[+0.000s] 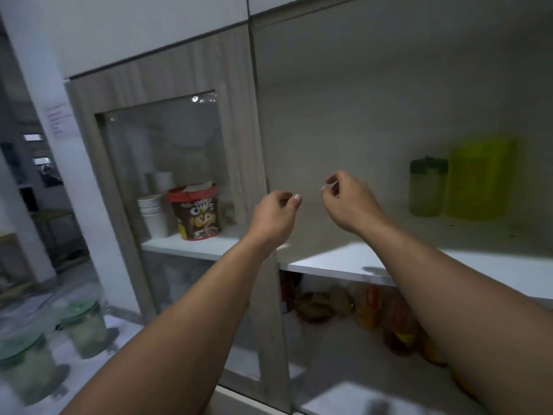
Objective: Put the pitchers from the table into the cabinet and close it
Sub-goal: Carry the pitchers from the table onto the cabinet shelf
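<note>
We stand at a tall cabinet [167, 70] with a wood-grain frame; its left door [161, 163] has a glass pane and looks shut, while the right half is open onto a white shelf [344, 265]. Our left hand [273, 217] and right hand [347, 202] both hover over the front of that shelf, empty, fingers loosely curled with thumb and forefinger nearly pinched, gripping nothing. We judge they are raised here either to size up a spot or to reach for a door we cannot see.

At the back right of the shelf stand a small green-lidded pitcher [428, 187] and, just beside it, a larger yellow-green pitcher [478, 178], tucked deep so the front stays free. Two more pitchers, a nearer one [24, 363] and a farther one [85, 327], wait on the table [89, 381] at lower left, blurred.

Behind the glass sit a cereal tub [196, 212] and stacked paper cups [152, 215]; bagged food [323, 304] fills the lower shelf. Nothing blocks the shelf's middle.
</note>
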